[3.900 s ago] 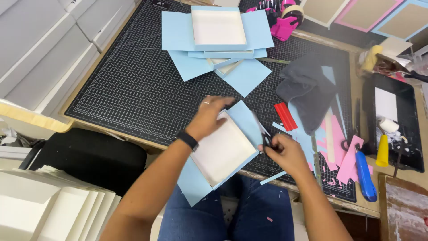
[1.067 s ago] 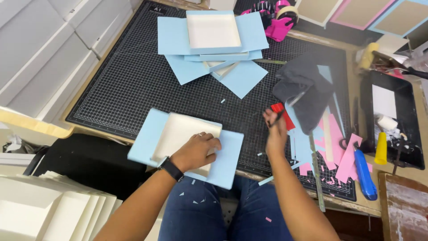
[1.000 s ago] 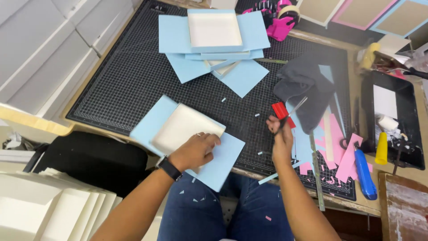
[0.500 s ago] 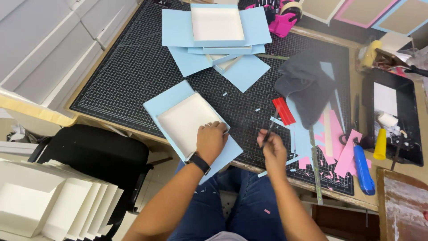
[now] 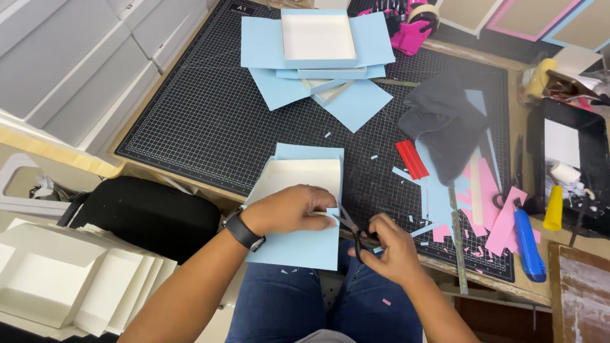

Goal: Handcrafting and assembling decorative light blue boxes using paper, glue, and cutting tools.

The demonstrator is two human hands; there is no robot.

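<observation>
Two hands at the near edge of the table [image 5: 159,166], both occupied. Left hand [image 5: 289,209]: closed down on a white shallow tray [image 5: 298,174] seated on a light blue paper sheet [image 5: 298,244], fingers pinching the sheet's right edge. Right hand [image 5: 391,244]: wrapped around black scissors [image 5: 351,225], blades pointing up and left, tips touching that same right edge just beside the left fingertips. Blue sheet: long axis runs away from the person, near end overhanging the table above the lap; it lies left of the scissors, directly under the left hand. Surroundings: black gridded cutting mat [image 5: 210,121]; a stack of further blue sheets with a white tray [image 5: 318,38] at the far side, well apart; red strip [image 5: 412,159], grey cloth [image 5: 445,121], pink offcuts [image 5: 505,219] and blue utility knife [image 5: 528,244] to the right.
</observation>
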